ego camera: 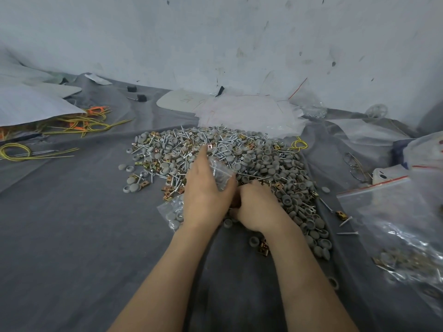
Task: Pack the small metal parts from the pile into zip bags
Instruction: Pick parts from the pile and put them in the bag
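Note:
A broad pile of small parts (251, 159) covers the middle of the grey cloth: grey caps, silver screws and brass clips. My left hand (206, 188) rests on the pile's near edge and grips a small clear zip bag (221, 173), which sticks out between thumb and fingers. My right hand (256, 207) is curled just right of it, fingers closed among the caps; what it holds is hidden. A second small bag with grey caps inside (171, 212) lies under my left wrist.
A heap of empty clear bags (249, 113) lies behind the pile. Filled zip bags (395, 226) lie at the right. Yellow and orange wire ties (81, 123) and white sheets (31, 101) are at the left. A wall (215, 39) rises close behind.

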`<action>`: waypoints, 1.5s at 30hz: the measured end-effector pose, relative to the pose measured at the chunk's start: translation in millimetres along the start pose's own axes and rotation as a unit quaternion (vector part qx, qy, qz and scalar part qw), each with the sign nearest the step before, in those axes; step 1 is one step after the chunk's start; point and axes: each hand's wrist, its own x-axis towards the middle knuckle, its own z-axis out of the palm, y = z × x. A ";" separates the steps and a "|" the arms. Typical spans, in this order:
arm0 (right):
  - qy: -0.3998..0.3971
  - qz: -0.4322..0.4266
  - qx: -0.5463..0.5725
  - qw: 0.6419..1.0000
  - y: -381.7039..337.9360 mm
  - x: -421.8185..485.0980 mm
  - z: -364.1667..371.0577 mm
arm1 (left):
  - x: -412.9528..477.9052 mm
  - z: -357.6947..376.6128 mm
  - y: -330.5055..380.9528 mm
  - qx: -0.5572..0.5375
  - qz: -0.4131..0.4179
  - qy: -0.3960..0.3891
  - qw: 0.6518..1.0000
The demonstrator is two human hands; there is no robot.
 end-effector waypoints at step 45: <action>0.137 0.086 0.045 0.986 9.8 4.1 2.7 | -0.2 -0.7 0.0 0.005 0.004 0.007 1.000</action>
